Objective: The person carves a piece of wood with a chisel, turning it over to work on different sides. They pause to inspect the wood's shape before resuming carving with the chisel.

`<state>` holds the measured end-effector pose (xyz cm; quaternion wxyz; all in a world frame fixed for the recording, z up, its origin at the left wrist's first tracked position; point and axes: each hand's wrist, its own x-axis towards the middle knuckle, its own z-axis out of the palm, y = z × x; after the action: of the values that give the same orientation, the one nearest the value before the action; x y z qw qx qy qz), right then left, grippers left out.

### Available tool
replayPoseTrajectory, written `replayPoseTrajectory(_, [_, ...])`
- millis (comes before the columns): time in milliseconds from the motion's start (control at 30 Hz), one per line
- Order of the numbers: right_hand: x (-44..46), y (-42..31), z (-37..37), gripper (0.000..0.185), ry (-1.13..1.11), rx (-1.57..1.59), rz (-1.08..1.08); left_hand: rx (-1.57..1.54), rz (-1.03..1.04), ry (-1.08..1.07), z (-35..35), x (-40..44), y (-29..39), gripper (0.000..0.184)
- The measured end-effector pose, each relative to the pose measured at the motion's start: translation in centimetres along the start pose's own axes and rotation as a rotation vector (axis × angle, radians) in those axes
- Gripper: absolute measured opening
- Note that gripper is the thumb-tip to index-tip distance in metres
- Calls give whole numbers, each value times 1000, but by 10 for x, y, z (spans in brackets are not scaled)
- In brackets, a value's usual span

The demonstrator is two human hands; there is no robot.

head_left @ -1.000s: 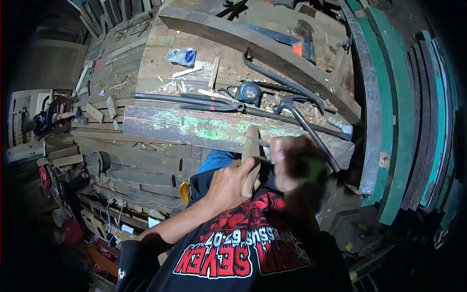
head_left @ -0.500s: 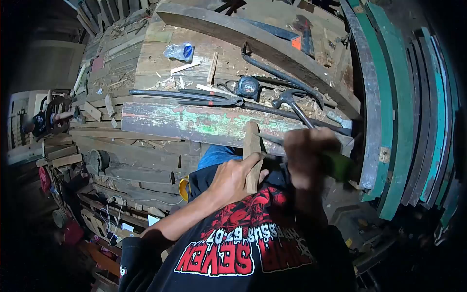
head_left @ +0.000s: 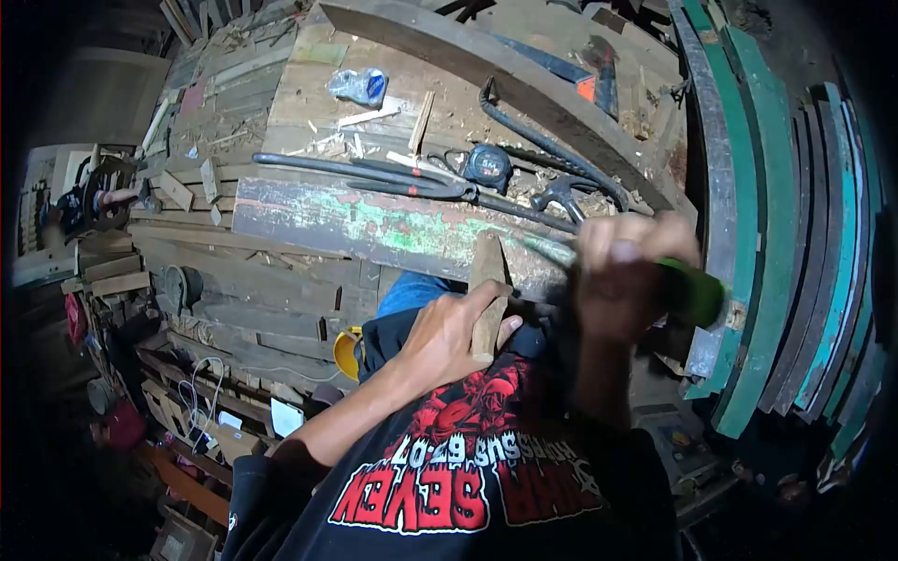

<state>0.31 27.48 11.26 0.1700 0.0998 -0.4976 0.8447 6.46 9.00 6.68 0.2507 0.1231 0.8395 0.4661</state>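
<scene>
My left hand is closed around a short, narrow piece of wood, thumb and fingers at its lower half. The wood's upper end lies against a plank with flaking green and white paint. My right hand, smeared by motion, grips a green-handled bladed tool. Its blade points left toward the wood, with a gap between them; its exact kind is too blurred to tell. Past the plank lie long-handled pincers, a claw hammer partly behind my right hand, and a tape measure.
A curved pry bar and a thick beam lie farther back. A crumpled plastic cup sits among wood scraps. Green-painted boards stand at the right. A person is at the far left, near stacked timber.
My right hand has moved rightward and slightly up with the green-handled tool, its blade drawing away from the wood. My left hand keeps its hold. The whole view has shifted slightly.
</scene>
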Motion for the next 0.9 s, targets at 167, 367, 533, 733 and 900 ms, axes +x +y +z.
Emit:
replayPoseTrajectory(167, [-16, 21, -8, 21, -104, -14, 17, -36, -9, -8, -2, 2, -1, 37])
replayPoseTrajectory(367, [-5, 38, -11, 28, 22, -22, 148, -8, -4, 10, 1, 1, -8, 37])
replayPoseTrajectory(533, [15, -5, 2, 30, -52, 133, 73, -39, -2, 18, 2, 0, -7, 36])
replayPoseTrajectory(733, [-17, 44, -6, 29, 139, -98, 271, -26, -7, -1, -2, -1, -3, 36])
replayPoseTrajectory(900, [10, -17, 3, 25, -105, 185, -67, -20, 20, 9, 4, -4, -8, 35])
